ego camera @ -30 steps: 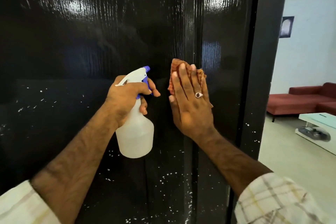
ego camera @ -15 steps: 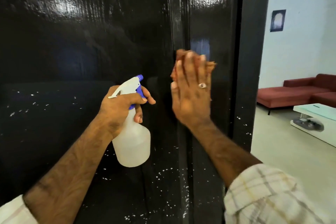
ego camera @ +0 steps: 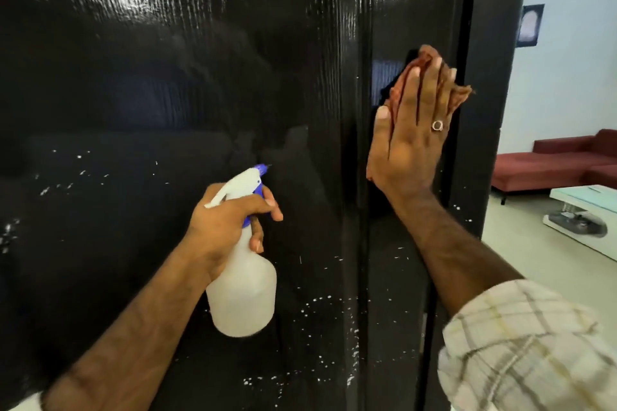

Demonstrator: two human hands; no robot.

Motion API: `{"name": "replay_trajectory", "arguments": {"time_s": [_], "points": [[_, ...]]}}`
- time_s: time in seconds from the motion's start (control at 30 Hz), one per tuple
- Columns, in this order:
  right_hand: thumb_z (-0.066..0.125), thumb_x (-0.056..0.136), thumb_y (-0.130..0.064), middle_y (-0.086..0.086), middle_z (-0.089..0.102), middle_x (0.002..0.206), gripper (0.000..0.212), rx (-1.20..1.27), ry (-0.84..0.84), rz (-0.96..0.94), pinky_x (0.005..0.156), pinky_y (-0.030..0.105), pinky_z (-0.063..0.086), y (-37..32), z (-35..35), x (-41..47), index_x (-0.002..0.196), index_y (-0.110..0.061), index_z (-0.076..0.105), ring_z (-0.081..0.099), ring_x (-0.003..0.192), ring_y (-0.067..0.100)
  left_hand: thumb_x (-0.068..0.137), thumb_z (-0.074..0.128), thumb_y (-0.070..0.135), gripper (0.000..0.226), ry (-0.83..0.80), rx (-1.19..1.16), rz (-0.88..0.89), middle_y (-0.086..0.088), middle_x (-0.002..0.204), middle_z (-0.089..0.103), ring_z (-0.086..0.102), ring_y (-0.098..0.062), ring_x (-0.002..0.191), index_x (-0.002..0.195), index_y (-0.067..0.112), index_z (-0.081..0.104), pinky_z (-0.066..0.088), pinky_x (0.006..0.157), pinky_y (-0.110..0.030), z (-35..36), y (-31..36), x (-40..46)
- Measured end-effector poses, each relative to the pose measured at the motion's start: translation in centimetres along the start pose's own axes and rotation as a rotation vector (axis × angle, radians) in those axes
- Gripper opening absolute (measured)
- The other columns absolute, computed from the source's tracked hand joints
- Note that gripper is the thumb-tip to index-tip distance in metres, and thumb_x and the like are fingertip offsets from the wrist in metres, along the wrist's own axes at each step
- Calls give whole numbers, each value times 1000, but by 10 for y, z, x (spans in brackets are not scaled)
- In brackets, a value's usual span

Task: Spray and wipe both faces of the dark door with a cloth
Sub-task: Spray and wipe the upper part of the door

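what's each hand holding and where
Left hand grips the spray bottle by its neck, index finger by the trigger. Right hand presses the cloth flat on the door.

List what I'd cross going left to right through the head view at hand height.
Left hand gripping the spray bottle → right hand pressing the orange cloth flat on the dark door → red sofa → white table.
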State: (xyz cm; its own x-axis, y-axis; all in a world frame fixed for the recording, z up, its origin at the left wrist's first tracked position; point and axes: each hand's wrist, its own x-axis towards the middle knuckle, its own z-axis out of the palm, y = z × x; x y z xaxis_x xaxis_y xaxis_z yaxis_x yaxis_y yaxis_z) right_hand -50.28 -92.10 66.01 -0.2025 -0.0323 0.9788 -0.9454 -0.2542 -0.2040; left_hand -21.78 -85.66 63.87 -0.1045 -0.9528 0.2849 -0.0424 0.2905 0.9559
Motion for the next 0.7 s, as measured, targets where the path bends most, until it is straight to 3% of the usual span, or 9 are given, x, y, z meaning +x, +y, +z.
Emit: {"name": "replay_trajectory", "arguments": {"time_s": [0.07, 0.17, 0.3, 0.37, 0.47, 0.53, 0.7], "points": [[42, 115, -32, 29, 19, 174, 64, 6, -62, -78, 130, 67, 10, -9, 3, -5, 166, 3, 27, 11, 163, 50, 93, 69, 5, 18, 5, -5, -58, -27, 89, 74, 50, -26, 42, 109, -3, 65, 50, 50, -36, 0, -15, -9], [54, 110, -30, 26, 21, 174, 66, 35, -246, -348, 130, 68, 13, -3, -10, -62, 165, 0, 33, 13, 163, 49, 91, 71, 6, 21, -7, -40, -74, -29, 90, 73, 49, -26, 41, 107, -5, 65, 50, 51, -36, -5, -26, -21], [75, 98, -28, 18, 40, 169, 69, -28, -396, -715, 124, 67, 32, 41, -34, -128, 158, -6, 49, 32, 158, 45, 94, 69, 8, 12, -41, -57, -14, -23, 95, 77, 50, -22, 41, 97, -3, 70, 52, 54, -36, -21, -22, -33], [74, 97, -27, 18, 42, 167, 68, -29, -346, -695, 123, 68, 33, 47, -35, -109, 157, -6, 51, 34, 157, 46, 95, 68, 9, 11, -7, -51, -8, -22, 95, 78, 51, -21, 41, 97, -1, 71, 53, 54, -35, -30, -20, -37], [61, 106, -31, 20, 29, 173, 66, -33, -229, -402, 130, 66, 17, 9, -21, -62, 164, -6, 40, 19, 162, 47, 96, 68, 9, 11, 33, -63, -18, -22, 95, 78, 51, -20, 40, 99, -1, 71, 54, 53, -35, -39, -20, -35], [54, 110, -35, 20, 25, 175, 65, 0, -181, -302, 130, 67, 15, -30, -6, -38, 166, -5, 35, 15, 163, 47, 96, 68, 9, 10, 52, -59, -28, -22, 95, 78, 51, -20, 40, 101, 0, 71, 54, 53, -35, -40, -21, -32], [52, 111, -32, 20, 23, 175, 65, 103, -255, -425, 130, 65, 16, -85, 14, -52, 166, -3, 33, 13, 164, 45, 92, 72, 11, 33, 86, -70, -38, -25, 101, 77, 50, -24, 42, 120, -4, 63, 52, 57, -39, -43, -25, -24]]}}
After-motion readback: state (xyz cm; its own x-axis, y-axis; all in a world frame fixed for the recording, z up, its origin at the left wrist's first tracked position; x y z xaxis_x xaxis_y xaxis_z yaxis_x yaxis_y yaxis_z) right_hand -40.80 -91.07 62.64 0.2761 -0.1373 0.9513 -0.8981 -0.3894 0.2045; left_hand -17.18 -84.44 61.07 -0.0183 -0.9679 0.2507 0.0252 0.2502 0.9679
